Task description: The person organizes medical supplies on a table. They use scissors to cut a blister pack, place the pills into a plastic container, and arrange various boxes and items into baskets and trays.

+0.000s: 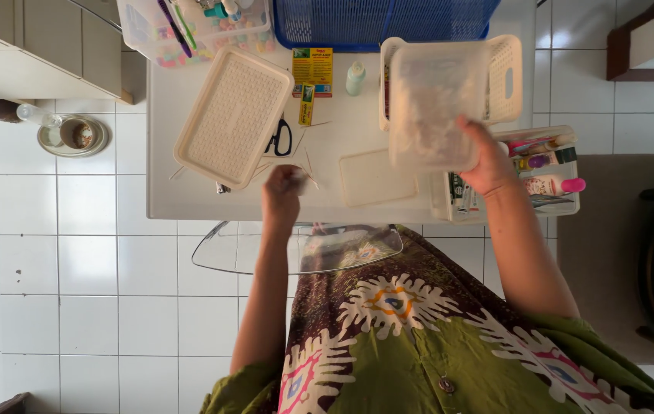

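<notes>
My right hand [486, 161] holds a clear plastic tub [433, 103] raised above the white table [357, 115], in front of a cream slotted basket [505, 77]. Something pale and blurred shows through the tub's wall. My left hand [281, 192] rests at the table's near edge, fingers closed on a small white item [300, 180] next to thin sticks [308, 162]. A flat clear lid [373, 178] lies between my hands.
A cream tray [233, 115] lies tilted at the left with black scissors [281, 139] beside it. A blue basket [384, 21], a clear box of small items [189, 31], a yellow packet [312, 69] and a small bottle [355, 78] stand at the back. A tray of bottles [545, 172] sits at the right. A clear lid [296, 249] rests on my lap.
</notes>
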